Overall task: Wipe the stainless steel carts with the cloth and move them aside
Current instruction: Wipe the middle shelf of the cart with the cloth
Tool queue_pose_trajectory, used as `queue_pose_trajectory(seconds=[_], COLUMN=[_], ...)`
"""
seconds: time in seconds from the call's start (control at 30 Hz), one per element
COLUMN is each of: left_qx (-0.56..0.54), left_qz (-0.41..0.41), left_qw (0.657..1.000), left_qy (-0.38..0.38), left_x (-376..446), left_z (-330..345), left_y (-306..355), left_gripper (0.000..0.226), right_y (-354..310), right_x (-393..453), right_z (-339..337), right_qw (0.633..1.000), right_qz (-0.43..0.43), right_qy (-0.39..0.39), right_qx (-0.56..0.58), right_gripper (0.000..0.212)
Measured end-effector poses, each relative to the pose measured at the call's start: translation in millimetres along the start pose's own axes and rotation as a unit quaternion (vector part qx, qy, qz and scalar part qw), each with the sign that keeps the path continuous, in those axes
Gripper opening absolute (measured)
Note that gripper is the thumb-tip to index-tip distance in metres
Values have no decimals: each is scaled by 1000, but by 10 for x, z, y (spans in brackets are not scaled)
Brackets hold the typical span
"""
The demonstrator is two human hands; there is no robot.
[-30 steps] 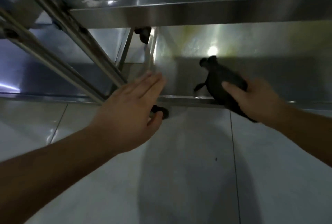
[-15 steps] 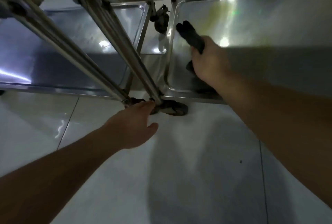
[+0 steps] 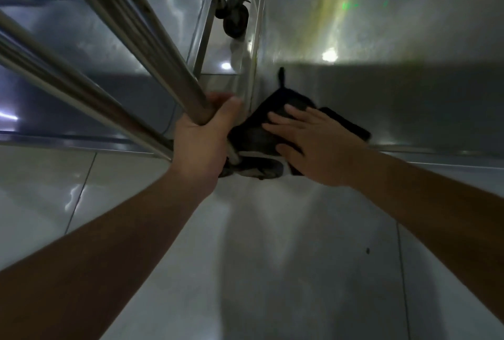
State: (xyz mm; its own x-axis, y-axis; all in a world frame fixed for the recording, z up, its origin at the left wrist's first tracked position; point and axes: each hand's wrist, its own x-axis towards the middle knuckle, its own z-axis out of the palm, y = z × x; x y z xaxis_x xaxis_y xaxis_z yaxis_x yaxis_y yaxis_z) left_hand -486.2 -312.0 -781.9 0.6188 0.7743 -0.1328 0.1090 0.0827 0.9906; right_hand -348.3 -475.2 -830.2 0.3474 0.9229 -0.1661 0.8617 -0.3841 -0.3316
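The left hand [image 3: 200, 146] has its fingers curled round the lower end of a steel cart post [image 3: 163, 67], thumb across the front of the tube, gripping it just above the caster [image 3: 257, 169] that sits on the floor at the post's foot. The right hand [image 3: 308, 143] lies flat, fingers straight and slightly spread, pressing the dark cloth [image 3: 259, 127] onto the near left corner of the right cart's bottom shelf [image 3: 395, 94]. The cloth is spread out under the palm, with 1 thin tail pointing toward 12 o'clock and part of it draped over the shelf's front lip; a flat dark strip (whether more cloth or something else, I cannot tell) shows at 2 o'clock from the hand.

At 9 o'clock from the left hand is the bottom shelf of the left cart [image 3: 95, 53], with 2 more slanted tubes crossing above it. Between the 2 shelves, toward 12 o'clock, a second caster [image 3: 234, 20] hangs from a post. The pale tiled floor [image 3: 272, 258] fills the near part of the view, and a small dark speck lies on it at 5 o'clock.
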Motion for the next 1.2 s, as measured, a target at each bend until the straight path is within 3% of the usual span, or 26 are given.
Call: queue_pose_trajectory(seconds=[0.1,0.2,0.3,0.37,0.47,0.63,0.7,0.8,1.0,1.2], left_qx=[40,40,38,29,20,-24,-35,-19,-10,-11], left_qz=[3,1,5,9,12,2,3,12,16,-4], left_qw=[999,999,999,1000,1000,1000,999,1000,1000,1000], left_qy=[8,4,-4,-2,0,0,6,10,-1,3], left_x=[15,35,47,41,40,50,54,51,53,58], left_z=[-3,-19,-18,-12,-1,7,9,22,7,-27], left_y=[-57,-74,-84,-72,-46,-64,-66,-46,-33,-39], left_gripper=[28,28,29,29,30,32,29,21,28,25], right_y=[396,724,602,282,-186,-29,159,311,251,24], right_x=[-185,129,769,1129,1224,566,544,914,1826,1235], right_z=[-138,-312,-376,-328,-187,-92,-143,-296,-476,-230], right_qw=[994,973,955,962,986,998,997,990,976,989], right_qz=[106,221,286,260,151,-11,13,114,210,119], right_qy=[33,57,74,82,74,50,64,84,59,83], right_qx=[-17,-23,21,17,-1,-35,-38,-14,16,0], right_gripper=[68,66,66,65,63,61,62,61,66,62])
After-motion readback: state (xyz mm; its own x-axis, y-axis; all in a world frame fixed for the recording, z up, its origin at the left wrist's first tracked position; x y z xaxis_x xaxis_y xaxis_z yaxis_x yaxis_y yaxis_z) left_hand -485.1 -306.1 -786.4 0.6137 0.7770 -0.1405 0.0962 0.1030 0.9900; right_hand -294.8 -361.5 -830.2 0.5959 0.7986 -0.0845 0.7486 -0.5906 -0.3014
